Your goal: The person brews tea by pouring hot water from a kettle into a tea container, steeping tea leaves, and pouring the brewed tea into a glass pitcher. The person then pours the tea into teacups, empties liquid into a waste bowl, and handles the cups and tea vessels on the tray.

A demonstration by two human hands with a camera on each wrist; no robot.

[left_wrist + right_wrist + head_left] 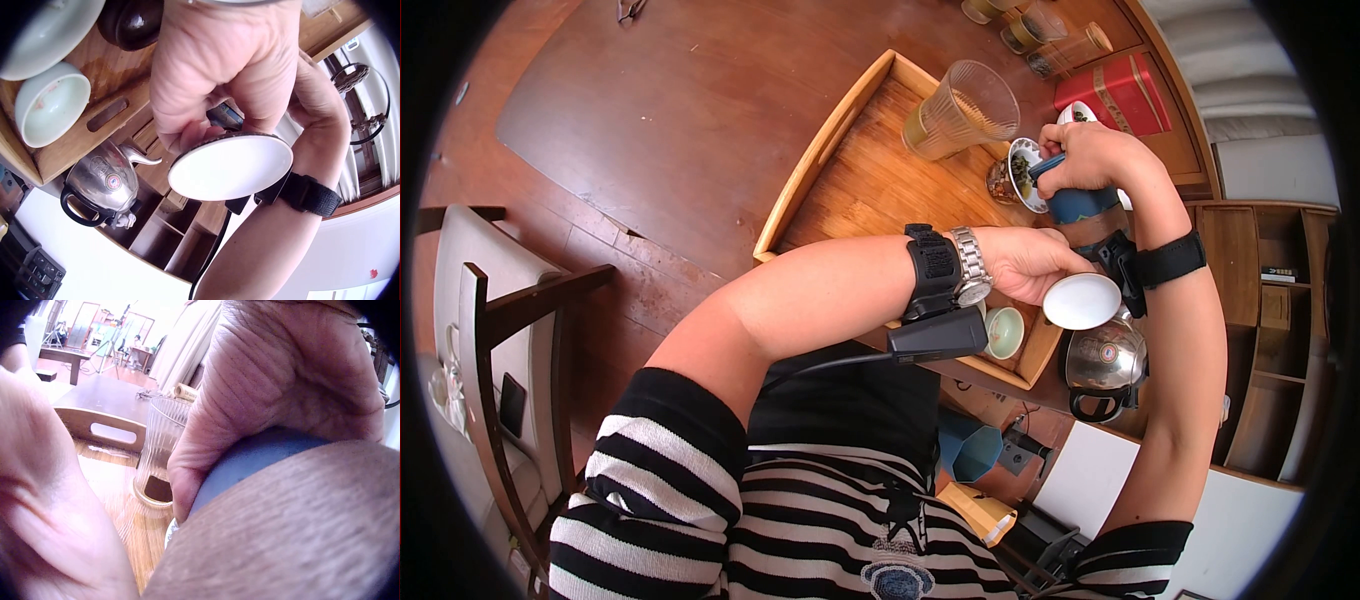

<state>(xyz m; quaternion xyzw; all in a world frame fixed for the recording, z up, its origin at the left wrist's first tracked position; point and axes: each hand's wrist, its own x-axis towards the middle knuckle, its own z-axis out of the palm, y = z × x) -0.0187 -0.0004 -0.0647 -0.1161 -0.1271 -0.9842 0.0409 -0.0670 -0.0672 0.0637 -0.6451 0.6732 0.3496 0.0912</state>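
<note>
Grip L (1025,262) pinching wht dish (1082,302), grip R (1103,160) arched over, holding blue canister (1083,205)

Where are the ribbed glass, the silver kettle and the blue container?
Ribbed glass (956,116): head view, on its side wall.
Silver kettle (101,178): left wrist view, on its metal body.
Blue container (253,461): right wrist view, on its curved blue surface.

**Right hand engaged on blue object**

My right hand (287,369) is curled over a rounded blue object (250,462). A brown, grained surface (300,531) fills the near foreground. My left hand (50,487) occupies the left side. Between the hands, a clear ribbed glass (156,444) stands upright on a wooden tray (72,425) with a handle slot. Beyond: the dark tabletop (106,394) and a pale curtain (187,347).
</note>
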